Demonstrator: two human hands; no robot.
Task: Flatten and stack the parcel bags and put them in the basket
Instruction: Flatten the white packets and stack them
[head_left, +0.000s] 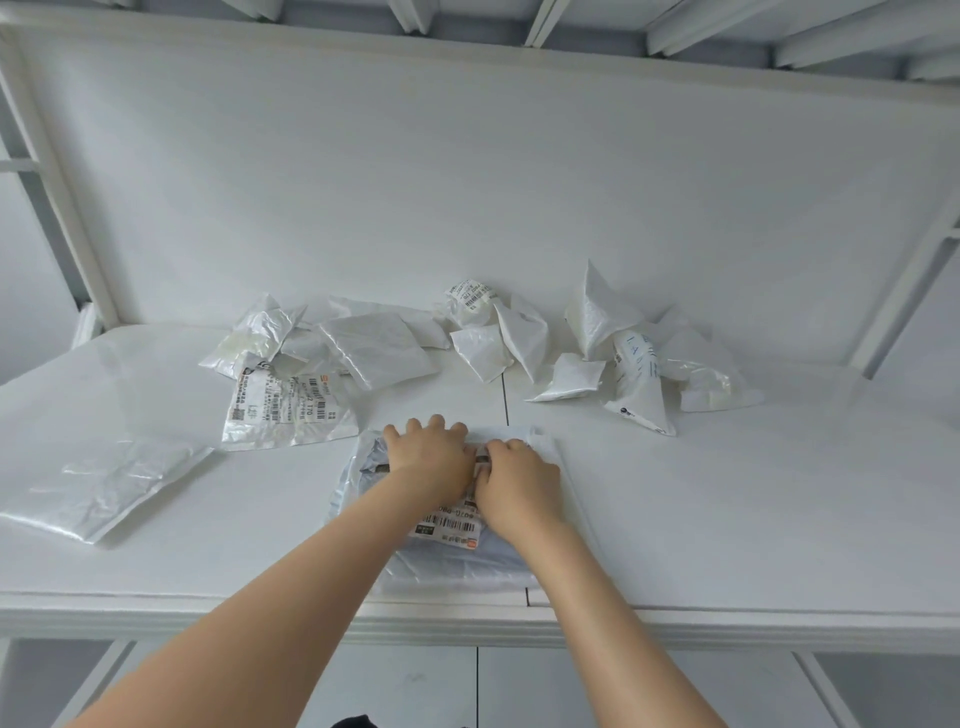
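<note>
A white parcel bag (457, 558) with a barcode label lies flat near the table's front edge, on top of at least one other flat bag. My left hand (428, 457) and my right hand (517, 478) rest side by side on its far half, palms down and pressing on it. Whether the fingers pinch the plastic is hidden. A labelled bag (288, 410) lies to the left behind it. A flat bag (104, 483) sits at the far left. Crumpled bags are heaped at the back left (358, 343), back middle (493, 332) and back right (639, 358). No basket is in view.
The white table (753, 509) has a seam running from front to back at its middle. A white wall panel stands close behind the bags. White frame posts rise at the left and right back corners. The table's front edge is just below my forearms.
</note>
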